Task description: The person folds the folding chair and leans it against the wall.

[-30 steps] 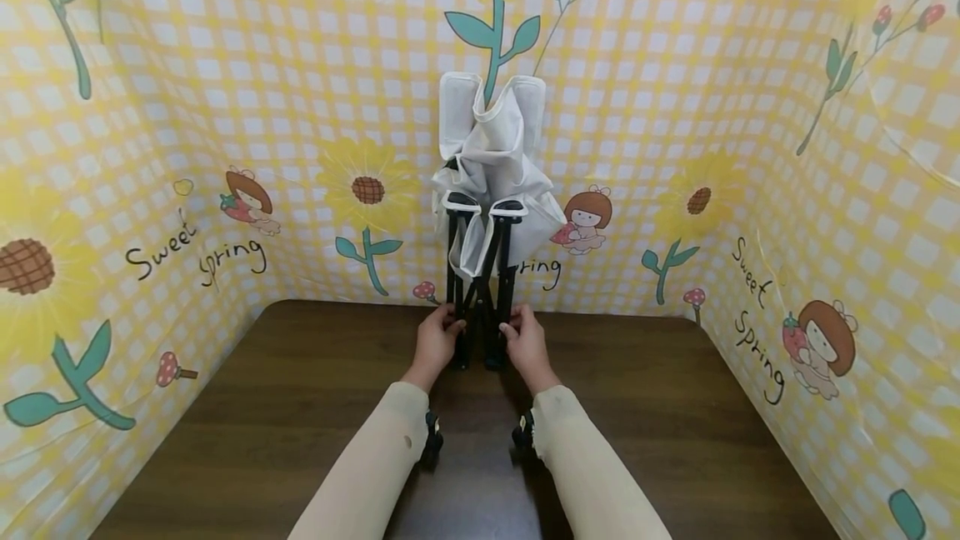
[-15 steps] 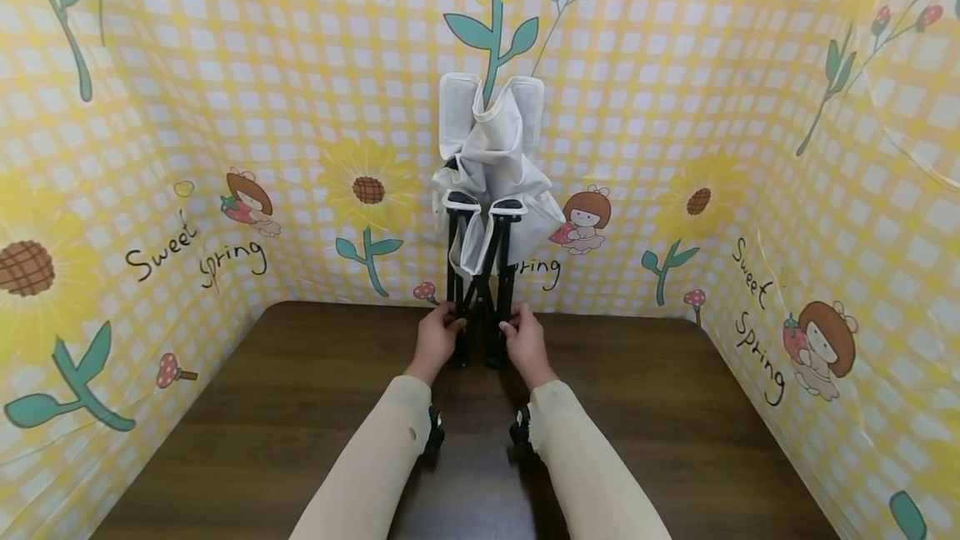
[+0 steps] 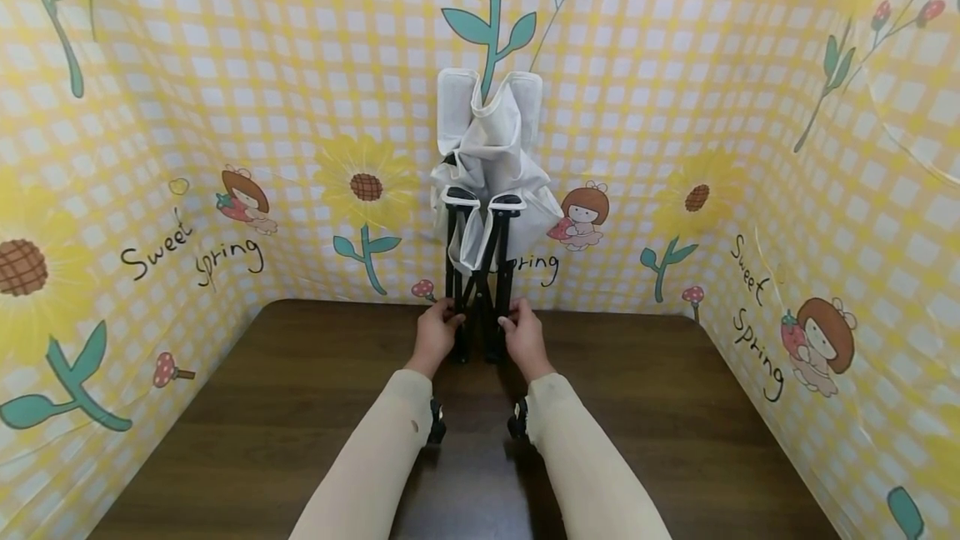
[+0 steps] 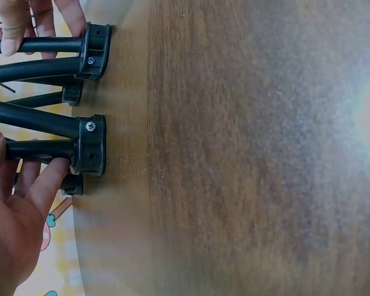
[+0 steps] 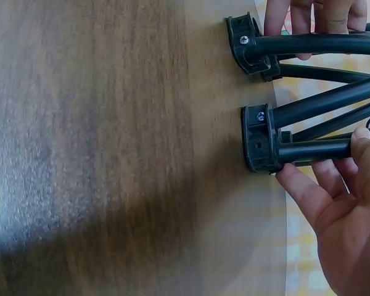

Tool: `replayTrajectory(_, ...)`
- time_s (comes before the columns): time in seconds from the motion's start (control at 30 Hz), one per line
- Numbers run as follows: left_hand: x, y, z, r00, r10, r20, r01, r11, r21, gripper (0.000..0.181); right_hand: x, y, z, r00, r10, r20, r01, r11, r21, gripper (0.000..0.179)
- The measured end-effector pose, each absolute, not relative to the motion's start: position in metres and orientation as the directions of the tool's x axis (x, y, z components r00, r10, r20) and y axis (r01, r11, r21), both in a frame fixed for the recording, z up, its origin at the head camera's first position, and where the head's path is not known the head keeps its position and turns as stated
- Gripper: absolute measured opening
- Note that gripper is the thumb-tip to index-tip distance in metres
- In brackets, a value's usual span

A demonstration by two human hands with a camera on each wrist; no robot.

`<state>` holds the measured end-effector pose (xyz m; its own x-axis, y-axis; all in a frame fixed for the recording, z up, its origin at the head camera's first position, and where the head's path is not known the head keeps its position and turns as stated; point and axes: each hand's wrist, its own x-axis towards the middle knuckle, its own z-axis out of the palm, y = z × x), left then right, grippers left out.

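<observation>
A folded camping chair (image 3: 497, 136) with bunched white fabric and black tube legs (image 3: 504, 261) stands upright at the table's far edge in the head view. My left hand (image 3: 435, 337) holds a left leg low down between thumb and fingers. On the other side, my right hand (image 3: 527, 342) grips a right leg the same way. In the left wrist view, the thumb and fingers of the left hand (image 4: 15, 228) lie around a tube just above its black plastic foot (image 4: 91, 145). The right wrist view has the right hand (image 5: 351, 216) around a tube beside another foot (image 5: 260, 139).
The brown wooden table (image 3: 315, 407) reaches back to a yellow checked cloth (image 3: 292, 90), which hangs behind the chair and along both sides. Each wrist wears a small black device (image 3: 517, 419).
</observation>
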<state>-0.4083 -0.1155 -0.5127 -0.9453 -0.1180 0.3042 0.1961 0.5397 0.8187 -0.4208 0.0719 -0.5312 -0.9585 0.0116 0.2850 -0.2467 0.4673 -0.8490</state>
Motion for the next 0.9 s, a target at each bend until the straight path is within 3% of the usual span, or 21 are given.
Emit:
replayTrajectory(0.47, -0.4151, -0.1196, -0.5116, -0.954, -0.105, 0.279, 0.180, 0.545, 0.819, 0.025, -0.4215, 0.0681, -0.5237, -0.969, 0.040, 0.244, -0.199, 0.462, -0.864, 0.020)
replayTrajectory(0.63, -0.4160, -0.1215, -0.5131, -0.958, -0.108, 0.265, 0.171, 0.528, 0.832, 0.033, -0.4244, 0.0690, -0.5238, -0.970, 0.026, 0.241, -0.195, 0.504, -0.842, 0.022)
replayTrajectory(0.9, -0.4156, -0.1246, -0.5165, -0.970, -0.097, 0.222, 0.164, 0.410, 0.897, 0.037, -0.4246, 0.0745, -0.5216, -0.971, -0.002, 0.237, -0.208, 0.490, -0.846, 0.029)
